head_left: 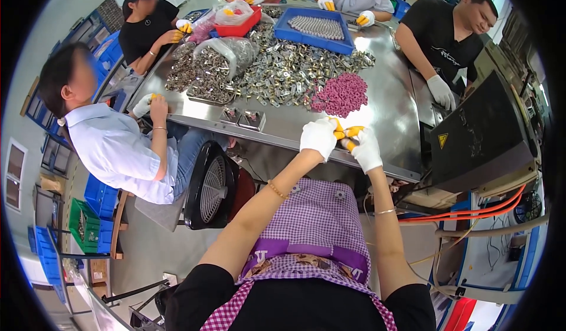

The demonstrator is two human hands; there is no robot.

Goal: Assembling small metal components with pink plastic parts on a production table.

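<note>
My left hand [319,137] and my right hand [367,148] wear white gloves with yellow fingertips. They meet just above the near edge of the steel table [395,110]. The fingers of both are closed and pinched together, and whatever lies between them is too small or hidden to make out. Just beyond my hands lies a heap of pink-purple ring-shaped parts [341,94]. Behind it and to the left spreads a large pile of small metal parts [283,65], silver and brass coloured.
A blue tray [280,31] holds neat rows of parts, beside a red bin [239,25]. Clear plastic bags [233,56] and small metal blocks [252,120] are at left. Several co-workers sit around the table. A black machine box [480,133] stands right, a fan [212,186] lower left.
</note>
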